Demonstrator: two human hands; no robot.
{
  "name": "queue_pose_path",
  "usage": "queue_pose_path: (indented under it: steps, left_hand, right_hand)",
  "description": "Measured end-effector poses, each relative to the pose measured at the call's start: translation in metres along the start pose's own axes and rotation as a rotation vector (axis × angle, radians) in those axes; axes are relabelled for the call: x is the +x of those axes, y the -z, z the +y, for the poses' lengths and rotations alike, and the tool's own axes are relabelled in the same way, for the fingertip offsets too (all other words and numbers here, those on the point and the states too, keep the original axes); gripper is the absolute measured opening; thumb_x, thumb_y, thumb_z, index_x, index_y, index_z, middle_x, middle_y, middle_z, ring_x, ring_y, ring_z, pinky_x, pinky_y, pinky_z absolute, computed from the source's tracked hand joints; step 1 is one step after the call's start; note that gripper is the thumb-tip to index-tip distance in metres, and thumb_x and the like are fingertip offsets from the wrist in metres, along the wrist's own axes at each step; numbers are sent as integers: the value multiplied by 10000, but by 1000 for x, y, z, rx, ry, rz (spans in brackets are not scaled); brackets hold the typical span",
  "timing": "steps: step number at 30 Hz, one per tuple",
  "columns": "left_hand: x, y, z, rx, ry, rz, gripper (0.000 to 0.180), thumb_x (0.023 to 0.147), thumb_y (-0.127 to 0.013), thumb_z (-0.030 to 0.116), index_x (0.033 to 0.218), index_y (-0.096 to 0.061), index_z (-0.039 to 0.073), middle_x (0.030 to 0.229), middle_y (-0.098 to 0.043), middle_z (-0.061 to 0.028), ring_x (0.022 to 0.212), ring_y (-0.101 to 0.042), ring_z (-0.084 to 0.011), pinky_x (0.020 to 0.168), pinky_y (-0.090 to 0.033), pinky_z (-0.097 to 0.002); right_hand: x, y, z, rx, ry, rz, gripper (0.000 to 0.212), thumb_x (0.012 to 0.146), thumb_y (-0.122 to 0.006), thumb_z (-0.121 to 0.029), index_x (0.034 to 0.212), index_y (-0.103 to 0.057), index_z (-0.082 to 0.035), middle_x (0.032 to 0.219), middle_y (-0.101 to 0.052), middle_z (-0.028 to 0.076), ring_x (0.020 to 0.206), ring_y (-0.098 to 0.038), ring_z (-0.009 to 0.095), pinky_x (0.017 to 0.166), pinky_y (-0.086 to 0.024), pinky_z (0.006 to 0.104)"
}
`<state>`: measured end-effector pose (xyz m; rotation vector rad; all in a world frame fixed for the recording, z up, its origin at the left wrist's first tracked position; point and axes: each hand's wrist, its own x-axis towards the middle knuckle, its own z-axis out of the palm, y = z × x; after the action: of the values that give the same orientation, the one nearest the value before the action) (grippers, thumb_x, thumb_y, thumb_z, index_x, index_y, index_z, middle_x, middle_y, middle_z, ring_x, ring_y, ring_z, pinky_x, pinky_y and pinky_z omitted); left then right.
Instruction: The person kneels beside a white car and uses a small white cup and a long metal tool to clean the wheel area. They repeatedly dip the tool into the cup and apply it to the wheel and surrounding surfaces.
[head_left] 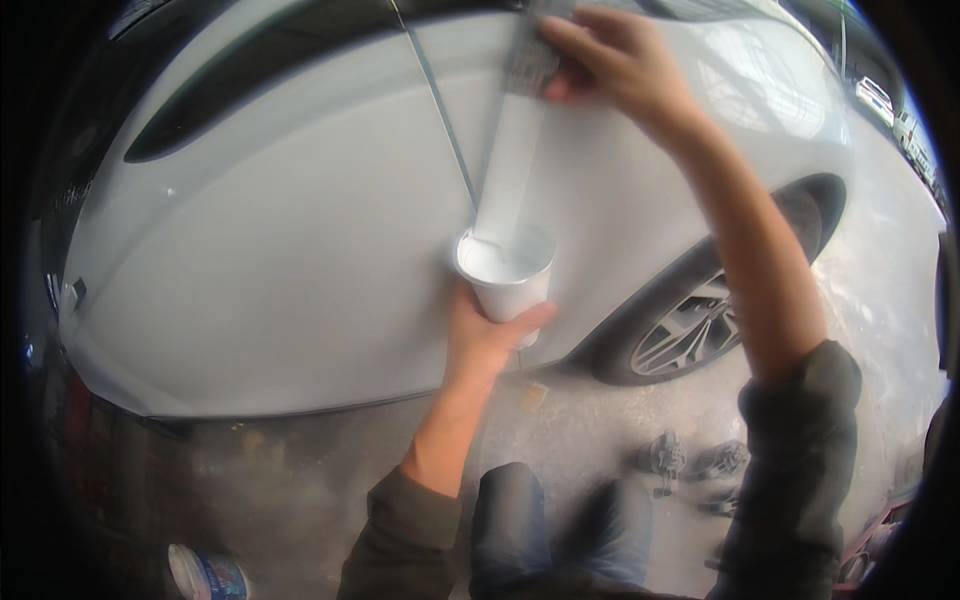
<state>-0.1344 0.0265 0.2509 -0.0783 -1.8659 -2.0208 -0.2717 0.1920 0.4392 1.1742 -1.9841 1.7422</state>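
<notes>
My left hand (pixel 478 338) is closed round the lower part of a white cup (pixel 512 296), held upright in front of the car panel. White liquid (pixel 498 262) lies inside it. Above, my right hand (pixel 612 65) grips the upper end of a long flat mixing stick (pixel 508 170). The stick slants down into the cup, its lower stretch coated white and its upper part darker and see-through. Motion blurs the right fingers and the stick's top. The stick's lower tip is hidden in the cup.
A silvery-white car (pixel 300 250) stands right before me, with a seam behind the cup and a spoked wheel (pixel 690 325) to the right. Grey power tools (pixel 665 455) lie on the concrete floor (pixel 560 420) near my legs. A white-and-blue bucket (pixel 205 575) sits at the lower left.
</notes>
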Motion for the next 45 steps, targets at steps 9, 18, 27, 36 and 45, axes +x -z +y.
queue_pose_path:
  steps: [9,18,27,36,45]
  left_hand:
    - [-4,2,0,87,-6,21,712,674,-915,190,1260,-549,17,1179,-651,-111,1059,-639,-215,909,-522,-369]
    - [-8,2,2,94,-6,-5,730,685,-908,209,1283,-534,21,1195,-637,-115,1097,-621,-223,936,-509,-384]
    - [-5,-2,21,107,17,-24,762,693,-889,168,1329,-487,47,1216,-608,-104,1111,-598,-215,943,-498,-379]
    - [4,-3,24,98,-30,-26,769,681,-899,181,1313,-491,22,1185,-622,-111,1069,-612,-215,920,-506,-380]
    - [5,-11,23,140,-67,39,734,676,-899,175,1272,-506,9,1169,-628,-117,1039,-625,-219,892,-516,-369]
  right_hand:
    - [-2,-4,5,163,29,39,281,1006,-602,-221,888,-611,33,773,-672,92,617,-705,157,537,-560,274]
    - [-4,-3,1,178,32,52,274,1001,-602,-200,855,-588,32,742,-649,77,583,-690,156,508,-552,283]
    - [-60,-30,-5,-72,-34,-10,220,989,-588,-150,863,-600,29,634,-651,89,530,-660,146,481,-506,290]
    - [-48,-35,-12,-111,68,12,189,986,-554,-141,912,-593,28,658,-632,86,563,-641,148,489,-495,293]
    - [-53,-44,-16,-253,63,49,246,978,-588,-159,853,-560,51,631,-637,153,505,-654,226,498,-509,350]
